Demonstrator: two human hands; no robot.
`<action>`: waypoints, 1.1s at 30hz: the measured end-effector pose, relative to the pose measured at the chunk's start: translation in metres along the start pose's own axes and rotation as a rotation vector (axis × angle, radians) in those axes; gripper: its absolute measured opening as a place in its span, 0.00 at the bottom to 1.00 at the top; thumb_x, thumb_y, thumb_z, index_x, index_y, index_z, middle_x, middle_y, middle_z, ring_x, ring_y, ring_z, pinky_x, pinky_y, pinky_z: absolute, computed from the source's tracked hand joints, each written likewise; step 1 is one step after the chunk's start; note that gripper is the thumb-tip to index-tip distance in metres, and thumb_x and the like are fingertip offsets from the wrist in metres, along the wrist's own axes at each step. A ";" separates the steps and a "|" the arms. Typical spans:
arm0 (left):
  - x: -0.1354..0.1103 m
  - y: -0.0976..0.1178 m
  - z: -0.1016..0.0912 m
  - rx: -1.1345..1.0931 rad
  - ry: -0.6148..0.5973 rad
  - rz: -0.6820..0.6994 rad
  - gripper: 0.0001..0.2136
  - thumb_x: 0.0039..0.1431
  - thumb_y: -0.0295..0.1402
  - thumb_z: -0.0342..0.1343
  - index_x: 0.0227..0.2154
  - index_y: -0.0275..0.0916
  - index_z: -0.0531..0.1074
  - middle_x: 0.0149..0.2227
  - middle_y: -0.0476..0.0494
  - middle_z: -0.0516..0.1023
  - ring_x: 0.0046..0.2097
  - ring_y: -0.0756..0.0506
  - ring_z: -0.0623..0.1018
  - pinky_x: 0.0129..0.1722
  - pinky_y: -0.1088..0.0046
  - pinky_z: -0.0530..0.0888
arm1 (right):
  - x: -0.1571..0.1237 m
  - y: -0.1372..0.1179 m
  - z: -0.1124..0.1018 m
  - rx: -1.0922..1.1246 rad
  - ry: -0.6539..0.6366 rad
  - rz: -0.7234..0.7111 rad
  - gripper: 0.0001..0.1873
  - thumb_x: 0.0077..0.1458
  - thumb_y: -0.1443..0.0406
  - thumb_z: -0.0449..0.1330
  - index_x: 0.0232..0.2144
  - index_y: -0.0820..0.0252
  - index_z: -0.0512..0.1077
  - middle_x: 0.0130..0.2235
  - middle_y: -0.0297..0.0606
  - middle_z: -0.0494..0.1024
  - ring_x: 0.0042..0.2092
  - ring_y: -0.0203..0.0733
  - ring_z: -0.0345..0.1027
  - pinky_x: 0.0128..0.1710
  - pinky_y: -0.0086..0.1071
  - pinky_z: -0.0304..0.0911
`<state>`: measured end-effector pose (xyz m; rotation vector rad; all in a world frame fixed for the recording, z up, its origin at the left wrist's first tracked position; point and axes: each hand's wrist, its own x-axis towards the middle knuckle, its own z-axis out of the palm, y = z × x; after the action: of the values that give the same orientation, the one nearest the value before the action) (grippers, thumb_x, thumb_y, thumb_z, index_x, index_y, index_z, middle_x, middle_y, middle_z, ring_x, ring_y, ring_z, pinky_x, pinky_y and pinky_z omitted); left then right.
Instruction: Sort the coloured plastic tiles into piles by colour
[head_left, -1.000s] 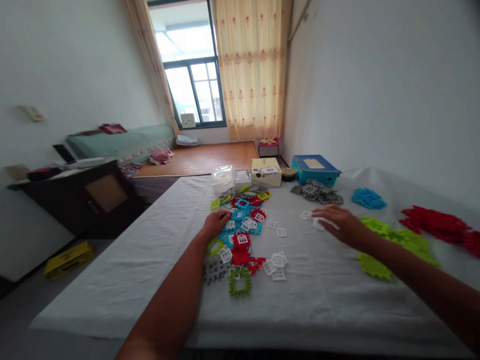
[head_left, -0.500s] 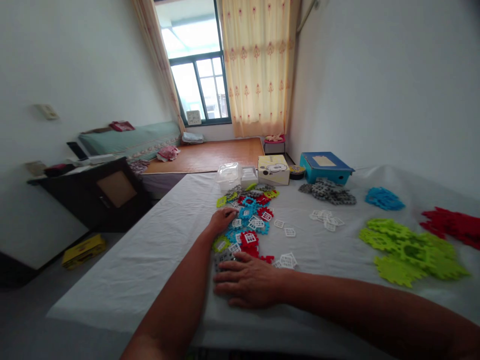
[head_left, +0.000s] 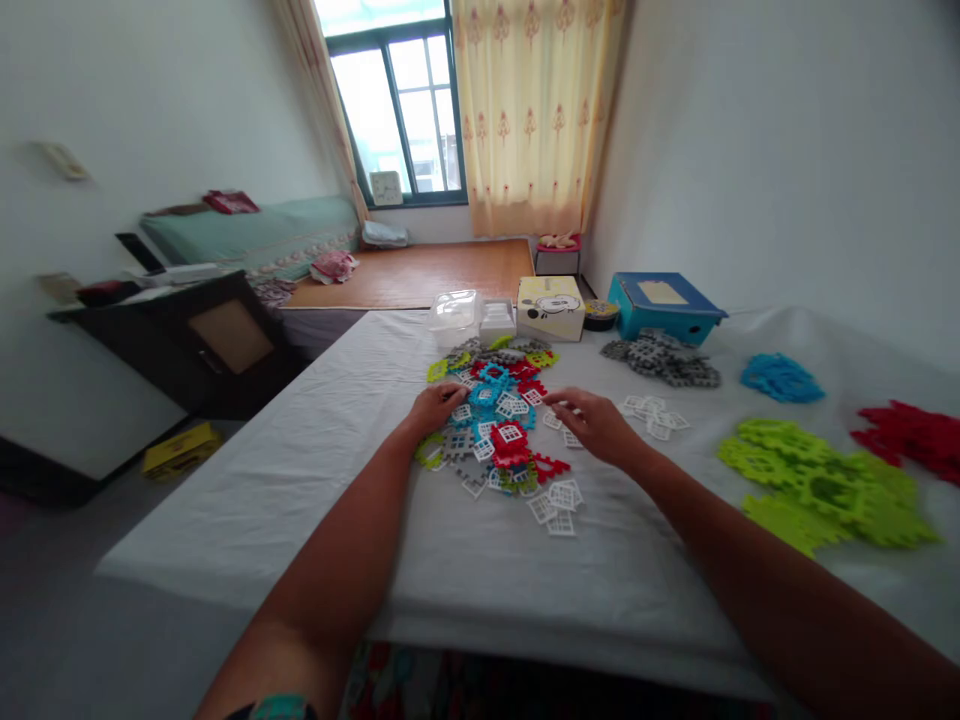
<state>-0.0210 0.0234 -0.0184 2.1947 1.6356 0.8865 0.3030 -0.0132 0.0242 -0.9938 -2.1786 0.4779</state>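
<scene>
A mixed pile of flat plastic building pieces lies on the white cloth: blue (head_left: 486, 394), red (head_left: 510, 445) and grey notched plates, with small white lattice window pieces among them. At the pile's left edge rests my left hand (head_left: 437, 406), its fingers curled in; whatever they grip is hidden. My right hand (head_left: 589, 420) is at the pile's right side, thumb and fingertips drawn together at the edge of a white window piece (head_left: 533, 398). Below that hand, loose white window pieces (head_left: 562, 495) lie near the pile's front.
Sorted heaps lie to the right: grey plates (head_left: 664, 358), white windows (head_left: 654, 415), blue plates (head_left: 781, 377), lime plates (head_left: 825, 480) and red plates (head_left: 911, 435). Along the back stand a clear plastic box (head_left: 454, 315), a yellow carton (head_left: 551, 308) and a blue lidded box (head_left: 664, 310).
My right hand has lifted from the pile's front and moved away to its right side, uncovering grey plates and white windows. My left hand stays at the left edge. The view has tilted down.
</scene>
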 end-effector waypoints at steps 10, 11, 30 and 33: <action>-0.002 0.009 -0.004 0.031 -0.026 -0.025 0.19 0.61 0.45 0.46 0.39 0.40 0.78 0.42 0.46 0.81 0.43 0.45 0.77 0.47 0.72 0.71 | -0.013 -0.013 0.035 -0.039 -0.182 -0.299 0.17 0.62 0.64 0.53 0.52 0.58 0.70 0.52 0.44 0.74 0.53 0.46 0.66 0.54 0.45 0.60; -0.002 0.009 -0.004 0.035 -0.027 -0.022 0.19 0.61 0.45 0.46 0.39 0.40 0.78 0.41 0.46 0.81 0.43 0.45 0.77 0.47 0.72 0.71 | -0.013 -0.016 0.037 -0.038 -0.206 -0.312 0.16 0.62 0.65 0.52 0.50 0.59 0.71 0.51 0.45 0.75 0.52 0.46 0.66 0.54 0.44 0.61; -0.003 0.009 -0.004 0.049 -0.018 -0.019 0.19 0.60 0.45 0.46 0.39 0.40 0.79 0.41 0.46 0.81 0.43 0.45 0.77 0.46 0.72 0.71 | -0.010 -0.003 0.022 0.345 0.050 0.184 0.14 0.58 0.59 0.54 0.42 0.59 0.70 0.28 0.33 0.77 0.29 0.36 0.71 0.31 0.30 0.67; -0.003 0.010 -0.004 0.042 -0.011 -0.008 0.19 0.60 0.45 0.46 0.39 0.39 0.79 0.41 0.45 0.81 0.43 0.45 0.77 0.45 0.72 0.71 | -0.009 0.010 0.021 0.297 -0.017 0.227 0.13 0.57 0.58 0.54 0.39 0.59 0.72 0.25 0.32 0.76 0.25 0.35 0.69 0.27 0.29 0.65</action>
<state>-0.0162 0.0170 -0.0105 2.2148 1.6722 0.8440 0.2974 -0.0150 0.0003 -1.0753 -1.9437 0.8905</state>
